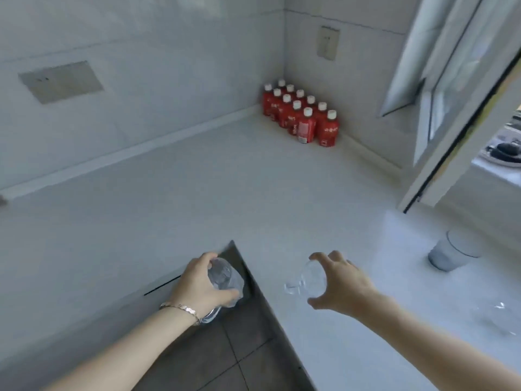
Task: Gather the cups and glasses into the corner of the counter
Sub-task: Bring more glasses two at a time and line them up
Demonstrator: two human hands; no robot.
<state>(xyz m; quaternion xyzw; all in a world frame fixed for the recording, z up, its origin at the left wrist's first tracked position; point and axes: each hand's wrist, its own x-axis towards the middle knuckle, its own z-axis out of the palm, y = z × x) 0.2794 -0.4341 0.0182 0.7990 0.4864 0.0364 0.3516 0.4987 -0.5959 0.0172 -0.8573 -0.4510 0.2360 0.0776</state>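
Note:
My left hand [197,283] grips a clear glass [225,280], held tilted over the inner edge of the white L-shaped counter [197,193]. My right hand [341,280] is closed around a second clear glass [307,280], carried on its side just above the counter. A frosted white cup [451,252] stands upright on the counter at the right. Another clear glass [501,317] sits near the right edge, faint and blurred. The far corner of the counter lies ahead, well beyond both hands.
A pack of red bottles with white caps [301,114] fills the far corner against the tiled walls. An open window frame [439,103] juts over the counter's right side. Dark floor tiles [239,348] show below the counter's inner edge.

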